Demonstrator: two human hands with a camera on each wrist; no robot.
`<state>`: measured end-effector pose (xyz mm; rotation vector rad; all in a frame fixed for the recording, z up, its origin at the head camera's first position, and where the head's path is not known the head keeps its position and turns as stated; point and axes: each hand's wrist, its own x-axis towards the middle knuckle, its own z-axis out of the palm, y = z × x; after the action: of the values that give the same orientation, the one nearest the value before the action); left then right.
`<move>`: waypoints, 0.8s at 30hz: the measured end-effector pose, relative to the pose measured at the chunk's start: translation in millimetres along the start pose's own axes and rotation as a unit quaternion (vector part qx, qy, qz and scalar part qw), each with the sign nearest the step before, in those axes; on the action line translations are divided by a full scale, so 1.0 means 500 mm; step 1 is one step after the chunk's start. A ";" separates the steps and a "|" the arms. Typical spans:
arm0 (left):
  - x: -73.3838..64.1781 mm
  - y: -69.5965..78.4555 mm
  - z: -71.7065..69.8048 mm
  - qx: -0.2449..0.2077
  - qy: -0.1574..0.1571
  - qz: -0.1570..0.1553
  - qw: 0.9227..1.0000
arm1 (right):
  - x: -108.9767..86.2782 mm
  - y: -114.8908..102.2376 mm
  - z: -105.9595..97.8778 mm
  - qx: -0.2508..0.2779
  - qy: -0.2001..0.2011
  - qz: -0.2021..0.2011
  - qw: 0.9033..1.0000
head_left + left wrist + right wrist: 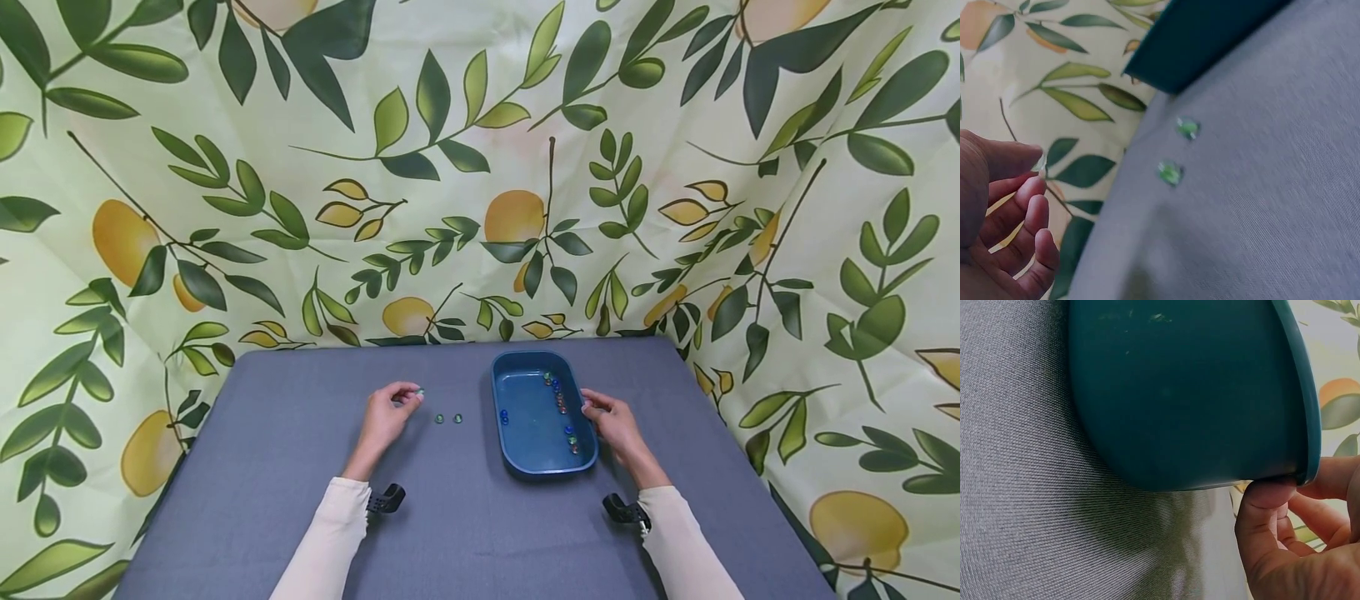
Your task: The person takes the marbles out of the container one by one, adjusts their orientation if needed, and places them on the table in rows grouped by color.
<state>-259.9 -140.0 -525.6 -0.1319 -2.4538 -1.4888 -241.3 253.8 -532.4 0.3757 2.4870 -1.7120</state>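
Between fingertips of the left hand (386, 415), a mostly hidden marble (1039, 164)

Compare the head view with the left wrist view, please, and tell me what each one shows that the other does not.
Only the head view shows the right hand holding the blue tray by its edge, the marbles inside, and the pale sleeves.

Only the left wrist view shows the left hand close enough to tell its curled fingers apart.

Both show that hand pinching a small green marble, two green marbles on the gray cloth, part or all of the tray, and the leaf-patterned backdrop.
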 end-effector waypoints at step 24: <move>-0.021 -0.073 0.023 0.117 -0.065 -0.007 0.991 | 0.001 0.000 0.001 0.001 0.002 0.007 1.000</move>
<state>-259.9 -146.1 -564.7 -0.1704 -2.7169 -1.2190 -242.0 253.5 -532.5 0.3960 2.4807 -1.7103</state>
